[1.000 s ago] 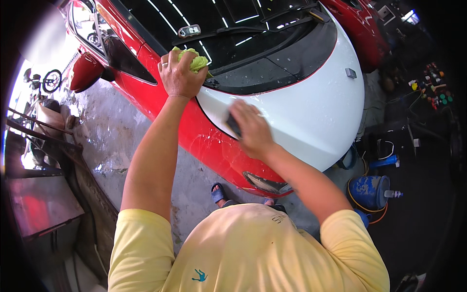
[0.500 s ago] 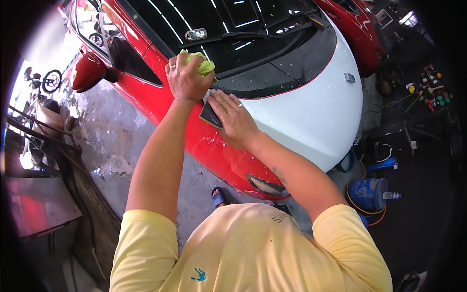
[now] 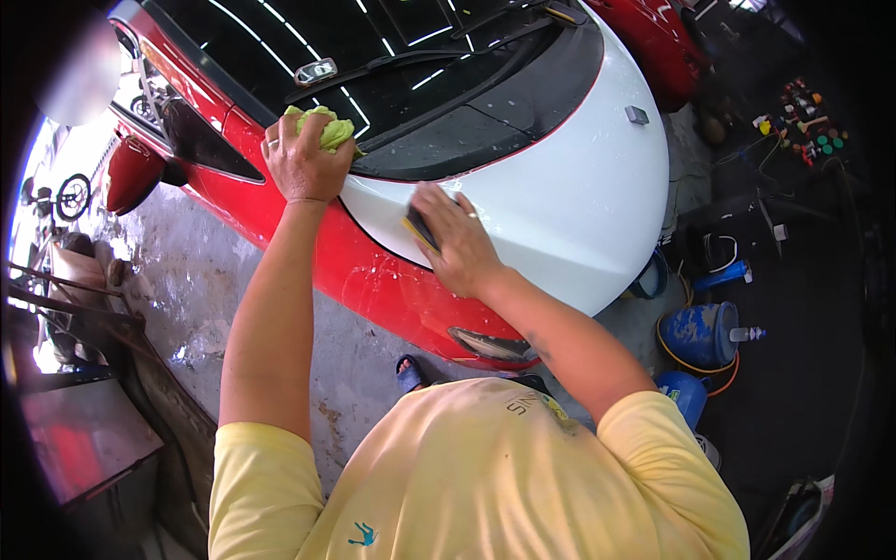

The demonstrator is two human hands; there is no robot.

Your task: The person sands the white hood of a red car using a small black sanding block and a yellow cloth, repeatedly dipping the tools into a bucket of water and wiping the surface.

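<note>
My left hand is closed round a crumpled yellow-green cloth at the near lower corner of the windshield. A flat dark sanding block with a yellow edge lies under my right hand, which grips it against the white hood. That hand is slightly blurred at the fingers. Whitish drips mark the red fender below the hood's edge. The block's underside is hidden.
A wiper lies across the windshield base. The red side mirror sticks out at left. Beyond the hood stand a blue drum with a hose round it and a blue tank. A metal box is at lower left.
My right hand has slid the sanding block rightward, from the hood's edge by the red fender onto the white hood. My left hand keeps the cloth at the windshield corner. The whole view has shifted.
</note>
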